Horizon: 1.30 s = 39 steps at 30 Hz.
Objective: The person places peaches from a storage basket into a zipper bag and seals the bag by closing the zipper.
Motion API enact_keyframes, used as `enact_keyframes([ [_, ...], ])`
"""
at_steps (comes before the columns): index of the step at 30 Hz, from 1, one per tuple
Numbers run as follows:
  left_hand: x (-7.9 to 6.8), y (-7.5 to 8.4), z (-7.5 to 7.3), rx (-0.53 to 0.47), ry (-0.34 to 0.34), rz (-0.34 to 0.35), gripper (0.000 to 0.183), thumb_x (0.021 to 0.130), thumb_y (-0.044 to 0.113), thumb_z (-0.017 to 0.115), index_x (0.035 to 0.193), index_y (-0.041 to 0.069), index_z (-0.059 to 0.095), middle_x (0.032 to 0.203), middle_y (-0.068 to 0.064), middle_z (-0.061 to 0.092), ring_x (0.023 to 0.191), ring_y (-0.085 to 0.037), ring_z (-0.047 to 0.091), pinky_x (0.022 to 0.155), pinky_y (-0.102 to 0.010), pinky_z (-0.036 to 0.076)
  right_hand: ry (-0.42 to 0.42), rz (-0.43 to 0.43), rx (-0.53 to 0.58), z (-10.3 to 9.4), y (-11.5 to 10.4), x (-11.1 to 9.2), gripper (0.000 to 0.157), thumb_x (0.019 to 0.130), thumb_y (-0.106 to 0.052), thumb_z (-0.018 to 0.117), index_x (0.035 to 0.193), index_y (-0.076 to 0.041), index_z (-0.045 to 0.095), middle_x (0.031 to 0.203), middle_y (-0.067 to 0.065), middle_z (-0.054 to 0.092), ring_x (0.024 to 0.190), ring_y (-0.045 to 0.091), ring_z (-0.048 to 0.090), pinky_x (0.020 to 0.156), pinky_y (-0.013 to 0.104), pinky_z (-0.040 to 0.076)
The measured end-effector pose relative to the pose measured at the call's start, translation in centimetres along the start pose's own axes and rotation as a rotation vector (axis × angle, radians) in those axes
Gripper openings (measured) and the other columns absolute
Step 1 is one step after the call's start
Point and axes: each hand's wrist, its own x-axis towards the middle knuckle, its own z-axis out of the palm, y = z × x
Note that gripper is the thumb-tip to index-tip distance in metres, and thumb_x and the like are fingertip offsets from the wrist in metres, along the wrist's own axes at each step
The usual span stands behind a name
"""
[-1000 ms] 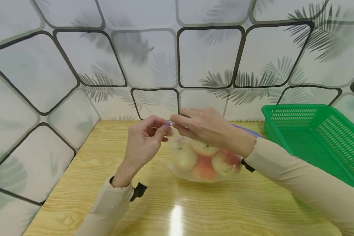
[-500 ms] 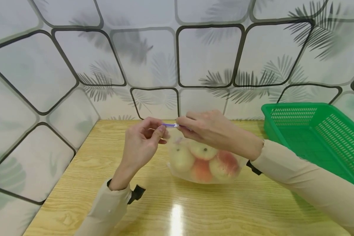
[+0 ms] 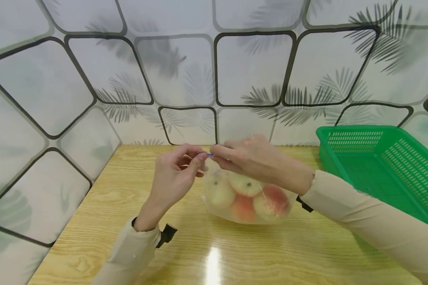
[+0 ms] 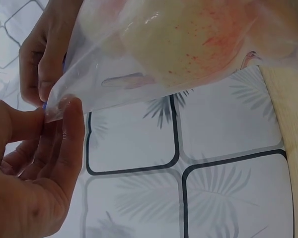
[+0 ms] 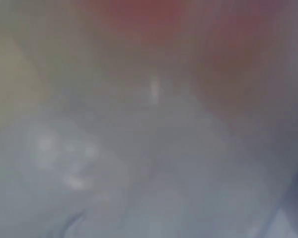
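A clear zip bag (image 3: 232,217) full of several round yellow and red fruits (image 3: 219,193) stands on the table, its blue zip strip (image 3: 210,154) uppermost. My left hand (image 3: 174,174) pinches the bag's top left corner between thumb and forefinger; the left wrist view shows this pinch on the clear plastic (image 4: 94,91). Close beside it, my right hand (image 3: 251,158) pinches the zip edge, with its fingertips almost at the left thumb. The rest of the zip is hidden behind the right hand. Blurred plastic and red fruit (image 5: 144,20) fill the right wrist view.
A green plastic basket (image 3: 360,158) with slotted sides stands at the right, just beyond my right forearm. The wooden table (image 3: 121,190) meets a patterned wall covering (image 3: 185,71) at the back and left.
My right hand slid right along the zip, baring a short blue stretch and a white slider, then came back a little left. The slider is now hidden. My left hand kept its pinch.
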Motion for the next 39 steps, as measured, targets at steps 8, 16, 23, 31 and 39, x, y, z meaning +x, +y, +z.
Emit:
enact_keyframes([
  [8, -0.3, -0.1, 0.2, 0.012, 0.023, 0.016, 0.007, 0.097, 0.004, 0.068, 0.094, -0.002, 0.07, 0.089, -0.019, 0.072, 0.063, -0.015, 0.071, 0.055, -0.031, 0.064, 0.043, -0.024, -0.077, 0.1, -0.4, 0.1, 0.017, 0.098, -0.023, 0.065, 0.087, -0.016, 0.053, 0.066, -0.004, 0.048, 0.045, 0.007, 0.032, 0.041, 0.021, 0.016],
  [16, -0.5, -0.2, 0.2, -0.012, 0.041, -0.036, 0.007, 0.097, 0.004, 0.068, 0.096, -0.003, 0.07, 0.091, -0.018, 0.072, 0.065, -0.011, 0.071, 0.057, -0.032, 0.065, 0.031, -0.01, -0.026, -0.2, -0.3, -0.4, 0.017, 0.096, -0.02, 0.066, 0.086, -0.016, 0.054, 0.067, -0.004, 0.047, 0.047, 0.007, 0.034, 0.039, 0.021, 0.021],
  [23, -0.4, 0.0, 0.3, -0.019, 0.05, -0.045, 0.009, 0.097, 0.005, 0.068, 0.096, -0.003, 0.071, 0.089, -0.019, 0.072, 0.065, -0.011, 0.071, 0.057, -0.033, 0.065, 0.026, -0.006, -0.01, -0.6, -0.2, -0.8, 0.017, 0.096, -0.019, 0.067, 0.085, -0.015, 0.053, 0.067, -0.004, 0.046, 0.048, 0.007, 0.032, 0.039, 0.021, 0.023],
  [31, -0.6, -0.2, -0.1, -0.004, 0.054, -0.051, 0.009, 0.098, 0.006, 0.067, 0.096, -0.002, 0.071, 0.089, -0.016, 0.072, 0.065, -0.01, 0.071, 0.058, -0.032, 0.065, 0.033, -0.017, -0.022, -0.6, -0.2, -1.0, 0.018, 0.095, -0.018, 0.066, 0.084, -0.015, 0.053, 0.067, -0.003, 0.045, 0.048, 0.008, 0.031, 0.038, 0.022, 0.023],
  [39, -0.6, -0.5, -0.4, 0.017, 0.067, -0.049, 0.008, 0.098, 0.006, 0.068, 0.097, -0.002, 0.071, 0.088, -0.019, 0.072, 0.066, -0.01, 0.071, 0.059, -0.031, 0.065, 0.061, -0.023, -0.028, -0.4, -0.2, -1.2, 0.018, 0.095, -0.017, 0.064, 0.082, -0.015, 0.052, 0.066, -0.003, 0.043, 0.046, 0.008, 0.029, 0.038, 0.022, 0.021],
])
